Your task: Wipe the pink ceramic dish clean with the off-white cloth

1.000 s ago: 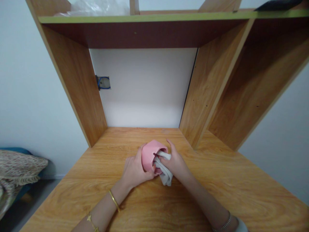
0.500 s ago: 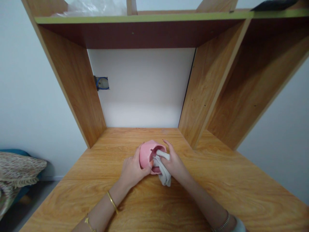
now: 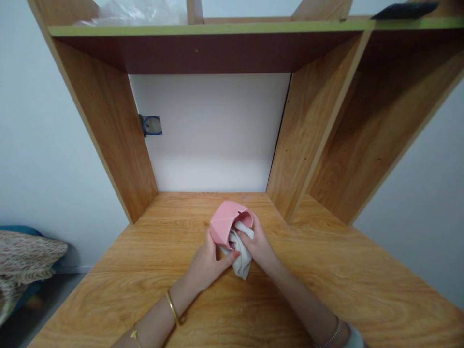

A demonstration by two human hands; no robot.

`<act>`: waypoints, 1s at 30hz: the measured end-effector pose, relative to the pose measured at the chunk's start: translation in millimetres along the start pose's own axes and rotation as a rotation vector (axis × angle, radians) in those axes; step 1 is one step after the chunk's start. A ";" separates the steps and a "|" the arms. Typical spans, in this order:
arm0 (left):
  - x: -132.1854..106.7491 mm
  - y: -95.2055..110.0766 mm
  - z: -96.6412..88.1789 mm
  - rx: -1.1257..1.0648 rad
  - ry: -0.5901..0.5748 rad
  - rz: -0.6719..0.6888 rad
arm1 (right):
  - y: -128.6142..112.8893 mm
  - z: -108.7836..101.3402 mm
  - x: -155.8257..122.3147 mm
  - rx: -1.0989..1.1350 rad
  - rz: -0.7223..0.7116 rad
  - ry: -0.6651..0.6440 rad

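Pink container (image 3: 225, 220) partly hides left fingers (image 3: 226, 262) clamped around it and right fingers (image 3: 248, 240) clutching cloth (image 3: 242, 265).

A hand could slide over the desk (image 3: 119, 285) on either side of the pink pot (image 3: 225, 223). There is room past the pot too, as far as the white back wall (image 3: 213, 133). There, the left board (image 3: 103, 130) and right board (image 3: 315, 121) block the sides, and the shelf (image 3: 203, 54) stops a hand going up. The left hand (image 3: 208, 261) blocks the pot's near left side. The right hand (image 3: 260, 244) and the cloth (image 3: 242, 264) crowd its mouth.
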State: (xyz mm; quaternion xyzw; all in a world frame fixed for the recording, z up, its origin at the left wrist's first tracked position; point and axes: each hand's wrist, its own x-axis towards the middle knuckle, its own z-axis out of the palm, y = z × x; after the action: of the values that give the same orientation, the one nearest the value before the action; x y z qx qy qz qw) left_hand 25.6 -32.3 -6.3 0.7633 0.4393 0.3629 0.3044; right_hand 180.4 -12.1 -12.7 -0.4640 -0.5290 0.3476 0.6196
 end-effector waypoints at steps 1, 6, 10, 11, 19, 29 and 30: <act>0.0 -0.7 0.5 -0.018 0.014 0.005 | 0.6 1.0 -0.3 -0.004 0.006 -0.013; -0.7 3.6 -0.8 0.019 0.068 0.017 | 2.7 0.5 -0.4 -0.044 0.001 -0.044; -1.6 7.4 -2.6 0.078 0.087 0.007 | 4.0 -0.1 0.0 -0.084 -0.003 -0.058; -1.6 7.8 -3.1 0.095 0.088 0.008 | 4.4 0.0 0.2 -0.095 0.001 -0.055; -0.5 9.5 -6.8 0.289 0.118 -0.025 | 3.1 -1.1 0.9 -0.154 0.012 -0.047; 2.2 6.2 -14.0 0.399 0.088 -0.013 | -2.4 -11.2 2.9 -0.409 0.066 -0.004; 2.3 5.4 -14.1 0.404 0.091 -0.014 | -4.2 -11.2 2.3 -0.426 0.066 -0.010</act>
State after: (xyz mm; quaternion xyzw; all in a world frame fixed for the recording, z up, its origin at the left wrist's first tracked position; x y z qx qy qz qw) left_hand 17.3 -30.5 6.3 0.7887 0.5217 0.2992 0.1274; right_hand 191.5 -13.6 -8.0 -0.5999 -0.5782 0.2502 0.4931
